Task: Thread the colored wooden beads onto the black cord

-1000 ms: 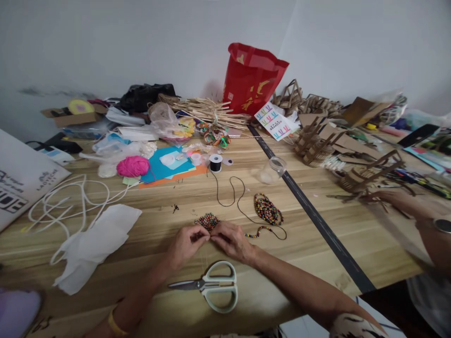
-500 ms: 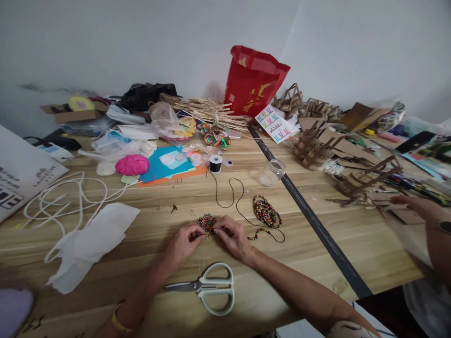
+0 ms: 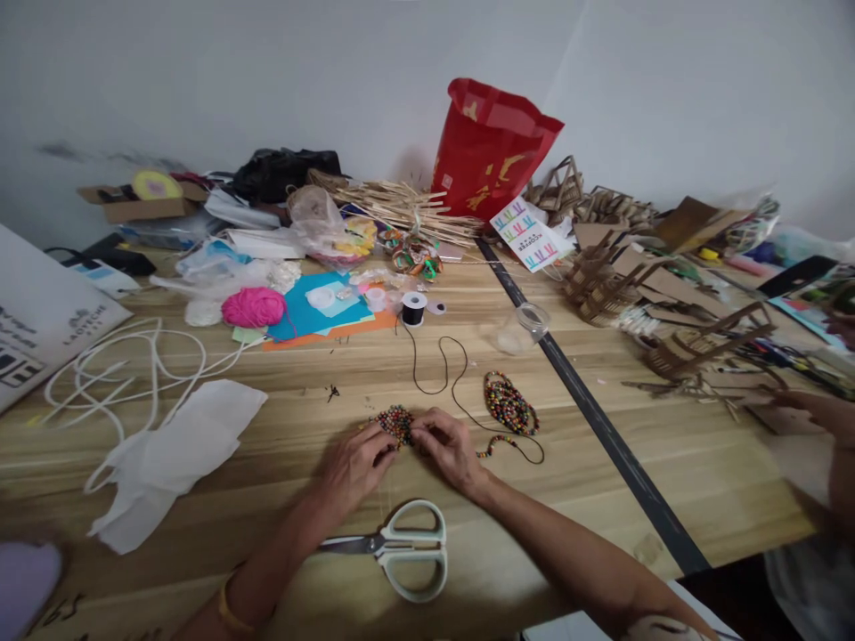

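Observation:
My left hand (image 3: 354,465) and my right hand (image 3: 449,448) rest close together on the wooden table (image 3: 280,392), fingertips pinched at a small heap of coloured beads (image 3: 395,421). What each pinch holds is too small to make out. A black cord (image 3: 449,378) runs from a black spool (image 3: 414,308) past a coil of strung beads (image 3: 508,403) to my right hand. White-handled scissors (image 3: 401,547) lie just in front of my wrists.
White cloth (image 3: 180,450) and white cord (image 3: 120,369) lie left. Pink yarn (image 3: 254,307), blue paper, a clear jar (image 3: 517,328) and a red bag (image 3: 491,151) sit farther back. Cardboard models (image 3: 695,343) crowd the right, where another person's hand (image 3: 818,409) reaches in.
My hands have shifted slightly toward the bead heap and stay pinched there. The other person's hand at the right has drawn back toward the edge.

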Demonstrator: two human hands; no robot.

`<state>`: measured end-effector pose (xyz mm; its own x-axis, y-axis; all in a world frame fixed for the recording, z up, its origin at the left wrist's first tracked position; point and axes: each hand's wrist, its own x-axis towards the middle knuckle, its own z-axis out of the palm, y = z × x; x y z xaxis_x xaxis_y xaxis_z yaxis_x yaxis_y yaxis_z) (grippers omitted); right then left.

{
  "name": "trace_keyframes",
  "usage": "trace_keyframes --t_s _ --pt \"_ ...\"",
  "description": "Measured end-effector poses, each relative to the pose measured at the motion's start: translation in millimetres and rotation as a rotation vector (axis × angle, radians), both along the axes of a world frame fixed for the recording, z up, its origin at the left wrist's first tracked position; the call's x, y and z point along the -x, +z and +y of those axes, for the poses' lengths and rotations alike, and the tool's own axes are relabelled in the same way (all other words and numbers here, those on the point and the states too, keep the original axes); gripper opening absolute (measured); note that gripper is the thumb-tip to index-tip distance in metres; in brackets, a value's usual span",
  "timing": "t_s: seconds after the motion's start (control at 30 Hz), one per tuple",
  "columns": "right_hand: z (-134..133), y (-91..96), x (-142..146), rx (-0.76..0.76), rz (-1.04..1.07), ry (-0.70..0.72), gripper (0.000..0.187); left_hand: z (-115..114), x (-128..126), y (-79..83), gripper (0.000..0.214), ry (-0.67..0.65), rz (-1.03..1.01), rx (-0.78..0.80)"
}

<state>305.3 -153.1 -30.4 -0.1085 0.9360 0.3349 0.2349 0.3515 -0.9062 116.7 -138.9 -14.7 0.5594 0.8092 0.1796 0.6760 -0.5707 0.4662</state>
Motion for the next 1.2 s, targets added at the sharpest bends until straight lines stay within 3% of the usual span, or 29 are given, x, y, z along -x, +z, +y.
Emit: trace_keyframes --t_s 0.37,0.87,0.97,1.2 --pt "1 3.5 -1 -0.066 -0.103 0.015 0.020 -1 2 1.9 0.015 0.005 0.007 0.004" --pt "0 4.5 2 -0.017 -0.122 0.014 0.019 0 1 5.1 0.014 0.008 -0.046 0.030" --pt "-1 4.5 2 -0.021 -0.134 0.019 0.019 2 1 4.2 0.014 0.052 -0.155 0.113" --pt "0 3.2 2 -0.062 -0.155 0.035 0.019 12 8 -6.4 0.010 0.179 -0.539 0.522"
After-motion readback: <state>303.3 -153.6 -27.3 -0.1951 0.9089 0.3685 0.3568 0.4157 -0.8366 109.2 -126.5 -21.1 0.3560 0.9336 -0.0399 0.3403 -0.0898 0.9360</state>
